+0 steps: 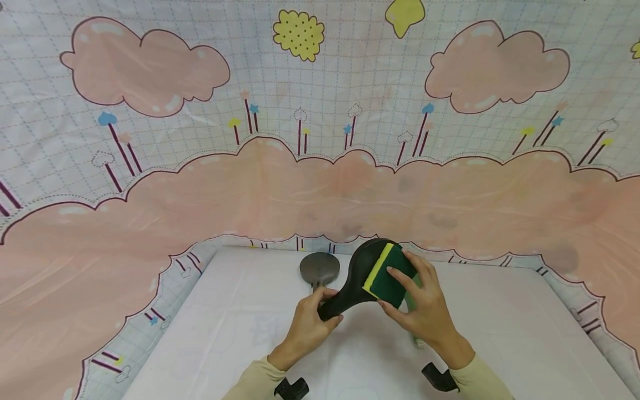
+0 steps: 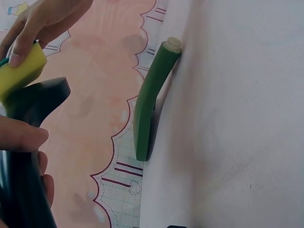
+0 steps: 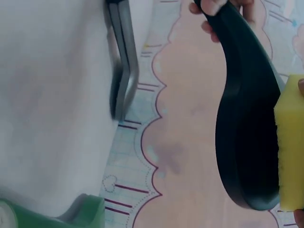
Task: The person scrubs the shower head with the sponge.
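My left hand (image 1: 307, 325) grips the short handle of a black ladle (image 1: 357, 278); its rounded bowl is raised toward the upper right. The right hand (image 1: 425, 303) pinches a sponge (image 1: 395, 275), yellow foam with a dark green scouring face, between thumb and fingers. In the head view that green face is toward the camera and the sponge overlaps the bowl. The right wrist view has the yellow foam (image 3: 292, 152) right at the open side of the bowl (image 3: 242, 156). Part of the bowl is hidden behind the sponge.
A grey round-headed utensil (image 1: 320, 268) lies on the white table (image 1: 240, 322) beyond the left hand. To the right, a green bent object (image 2: 154, 102) with a pale round end lies on the table, partly behind the right hand in the head view. Patterned cloth (image 1: 320, 194) hangs behind.
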Demonstrator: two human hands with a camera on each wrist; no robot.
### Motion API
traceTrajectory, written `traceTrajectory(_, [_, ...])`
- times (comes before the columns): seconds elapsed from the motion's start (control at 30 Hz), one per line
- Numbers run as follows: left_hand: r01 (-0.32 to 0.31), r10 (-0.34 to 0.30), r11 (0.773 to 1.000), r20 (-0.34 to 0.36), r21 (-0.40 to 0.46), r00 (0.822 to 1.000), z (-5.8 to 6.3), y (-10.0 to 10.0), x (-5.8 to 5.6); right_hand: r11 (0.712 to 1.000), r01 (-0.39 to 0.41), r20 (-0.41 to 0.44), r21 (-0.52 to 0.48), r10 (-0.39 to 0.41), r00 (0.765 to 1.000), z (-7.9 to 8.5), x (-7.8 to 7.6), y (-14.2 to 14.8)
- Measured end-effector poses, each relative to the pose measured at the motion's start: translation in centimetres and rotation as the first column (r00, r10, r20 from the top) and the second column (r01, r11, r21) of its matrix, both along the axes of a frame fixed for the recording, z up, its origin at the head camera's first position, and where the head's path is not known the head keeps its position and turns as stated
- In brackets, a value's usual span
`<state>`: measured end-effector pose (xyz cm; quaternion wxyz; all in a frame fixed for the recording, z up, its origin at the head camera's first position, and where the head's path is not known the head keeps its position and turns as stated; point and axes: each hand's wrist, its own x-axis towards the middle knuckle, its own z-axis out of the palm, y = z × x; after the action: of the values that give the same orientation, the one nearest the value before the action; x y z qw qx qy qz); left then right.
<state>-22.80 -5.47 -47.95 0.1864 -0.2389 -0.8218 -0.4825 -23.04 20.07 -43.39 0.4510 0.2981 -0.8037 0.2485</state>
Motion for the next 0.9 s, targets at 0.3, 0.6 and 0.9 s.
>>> traceTrajectory(0.3, [-0.004,0.004,1.000,0.004,-0.016,1.000,0.1,0.0,0.1,1.000,0.006,-0.003,-0.002,-0.006,1.000,0.4,-0.2,0.2])
traceTrajectory(0.6, [-0.020,0.019,0.997,-0.020,-0.072,1.000,0.1,-0.3,0.3,0.995,0.049,0.111,-0.086,-0.040,0.993,1.0,-0.3,1.5])
traceTrajectory(0.9, [-0.035,0.029,0.995,-0.060,-0.094,0.998,0.1,-0.2,0.3,0.994,0.036,0.104,-0.102,-0.026,0.994,0.9,-0.4,1.3])
